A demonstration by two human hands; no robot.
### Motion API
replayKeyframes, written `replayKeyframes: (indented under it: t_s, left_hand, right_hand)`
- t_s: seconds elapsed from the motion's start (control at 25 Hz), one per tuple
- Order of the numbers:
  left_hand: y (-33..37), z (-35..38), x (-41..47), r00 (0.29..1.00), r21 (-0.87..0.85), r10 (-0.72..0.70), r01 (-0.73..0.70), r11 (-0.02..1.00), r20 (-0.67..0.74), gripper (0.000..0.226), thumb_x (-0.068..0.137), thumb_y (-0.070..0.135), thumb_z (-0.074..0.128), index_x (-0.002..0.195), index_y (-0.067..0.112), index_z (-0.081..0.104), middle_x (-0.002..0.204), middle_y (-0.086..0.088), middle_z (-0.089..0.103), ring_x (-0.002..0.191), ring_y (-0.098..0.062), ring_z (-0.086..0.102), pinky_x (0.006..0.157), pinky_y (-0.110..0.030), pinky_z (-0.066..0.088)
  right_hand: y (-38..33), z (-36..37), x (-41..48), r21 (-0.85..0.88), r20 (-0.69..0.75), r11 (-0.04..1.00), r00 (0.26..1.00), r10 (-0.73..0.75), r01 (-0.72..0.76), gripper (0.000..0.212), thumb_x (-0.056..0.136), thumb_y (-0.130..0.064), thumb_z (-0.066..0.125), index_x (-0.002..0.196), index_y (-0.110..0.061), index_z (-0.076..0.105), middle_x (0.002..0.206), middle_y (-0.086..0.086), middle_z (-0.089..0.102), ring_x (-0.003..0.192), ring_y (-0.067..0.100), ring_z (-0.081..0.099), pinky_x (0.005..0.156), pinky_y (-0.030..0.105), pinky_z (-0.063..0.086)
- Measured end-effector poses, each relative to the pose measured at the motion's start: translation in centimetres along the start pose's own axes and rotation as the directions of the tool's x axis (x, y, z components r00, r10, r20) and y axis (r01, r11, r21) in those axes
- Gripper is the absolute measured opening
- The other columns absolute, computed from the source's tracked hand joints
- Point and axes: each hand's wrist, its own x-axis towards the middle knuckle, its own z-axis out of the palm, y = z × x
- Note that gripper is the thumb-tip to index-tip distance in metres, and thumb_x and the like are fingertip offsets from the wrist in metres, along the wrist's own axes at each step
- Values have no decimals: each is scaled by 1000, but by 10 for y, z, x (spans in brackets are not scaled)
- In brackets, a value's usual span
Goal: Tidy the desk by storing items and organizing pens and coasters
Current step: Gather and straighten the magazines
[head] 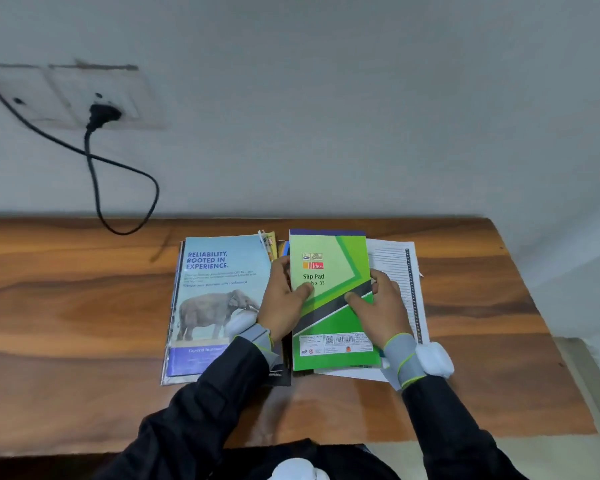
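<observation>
The green slip pad (330, 308) lies near the middle of the table's (84, 306) back edge. The left grip (281, 299) holds its left edge and the right grip (385, 306) its right edge, each with a thumb on the cover. A printed sheet (399, 261) lies beneath the pad to the right. An elephant magazine (219, 292) lies just beside it on the left.

Desk (66, 306) lies free left of the magazine (219, 306); a cable (121, 233) droops behind.
</observation>
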Motion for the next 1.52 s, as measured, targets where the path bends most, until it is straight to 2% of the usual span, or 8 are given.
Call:
replayKeyframes:
  t_s: [0.28, 0.4, 0.48, 0.64, 0.88, 1.12, 1.36, 1.52]
  left_hand:
    - [-6, -105, -7, 943, 92, -47, 82, 992, -330, 41, 94, 4, 58, 132, 13, 47, 110, 0, 64, 97, -20, 60, 92, -35, 48]
    - [-25, -138, -12, 920, 227, -93, 191, 955, -381, 40, 92, 6, 59, 131, 10, 52, 122, -11, 63, 107, -27, 59, 94, -39, 48]
    - [-38, -143, -10, 922, 453, -90, 268, 850, -378, 41, 90, 15, 63, 129, 10, 53, 124, -15, 57, 112, -33, 55, 92, -39, 46]
    - [-35, -131, 0, 884, 792, 73, 373, 484, -461, 59, 78, 26, 66, 134, 19, 47, 128, -9, 47, 112, -32, 45, 83, -37, 36]
    - [-24, -65, 9, 931, 894, 351, -236, 380, 97, 58, 76, 39, 65, 131, 25, 52, 128, -3, 53, 118, -30, 45, 88, -40, 38]
    - [-29, 8, 5, 878, 848, 210, -472, 241, 430, 62, 85, 51, 55, 139, 25, 40, 139, 1, 44, 128, -25, 39, 105, -37, 25]
    - [-24, 38, -1, 930, 823, 148, -366, 434, 336, 65, 86, 30, 64, 143, 23, 34, 142, -6, 41, 128, -29, 39, 102, -39, 38]
    - [-20, 38, 3, 954, 788, 114, -295, 540, 279, 68, 82, 22, 70, 141, 22, 37, 140, -6, 44, 127, -29, 43, 103, -39, 40]
  right_hand:
    - [-64, 84, 0, -35, 276, 973, 938, -209, 227, 55, 90, -30, 63, 141, -21, 43, 111, -4, 39, 91, 16, 44, 82, 29, 41]
    - [-74, 117, -4, -158, 391, 947, 898, -200, 280, 63, 94, -31, 56, 150, -21, 30, 131, 3, 40, 100, 21, 50, 82, 31, 43]
    - [-77, 128, -8, -297, 404, 902, 897, -177, 312, 64, 95, -32, 51, 152, -23, 23, 150, 4, 29, 119, 28, 52, 87, 34, 46]
    - [-71, 126, -15, -439, 331, 835, 924, -192, 331, 64, 92, -37, 53, 150, -25, 30, 148, 5, 36, 132, 30, 39, 99, 39, 45]
    - [-44, 67, -15, -391, 19, 914, 993, -113, 111, 39, 90, -41, 52, 127, -30, 54, 129, 0, 46, 118, 28, 46, 93, 37, 45]
    - [27, -12, -29, -393, -257, 890, 957, 138, -234, 57, 85, -40, 57, 138, -28, 42, 148, 0, 33, 132, 28, 35, 107, 42, 35]
    - [56, -45, -33, -354, -261, 873, 932, 251, -334, 56, 80, -45, 54, 132, -31, 42, 125, 4, 51, 112, 31, 51, 92, 42, 48]
    - [53, -59, -23, -245, -156, 919, 948, 278, -310, 32, 80, -39, 53, 112, -33, 52, 109, -5, 62, 90, 23, 63, 78, 40, 55]
